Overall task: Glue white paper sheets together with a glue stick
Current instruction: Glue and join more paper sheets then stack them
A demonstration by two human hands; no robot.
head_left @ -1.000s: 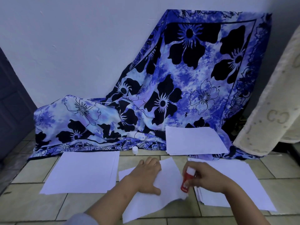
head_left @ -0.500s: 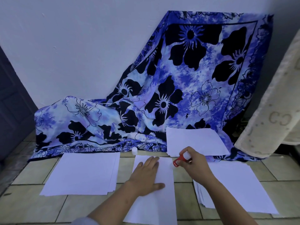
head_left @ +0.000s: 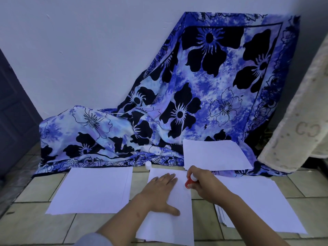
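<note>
On the tiled floor (head_left: 35,224), a person's left hand (head_left: 159,190) is lying spread, pressing flat a smooth white sheet (head_left: 177,222), while the right hand (head_left: 207,185) is pinching a red glue stick (head_left: 190,181) at the sheet's 2 o'clock edge. Paper stacks are flanking it at 9 o'clock (head_left: 94,189) and 3 o'clock (head_left: 262,206), with strips of bare tile showing between.

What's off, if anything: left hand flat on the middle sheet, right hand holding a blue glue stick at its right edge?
Colour wrong: head view shows the right hand holding a red glue stick, not blue. Left hand flat on the middle sheet is correct.
</note>
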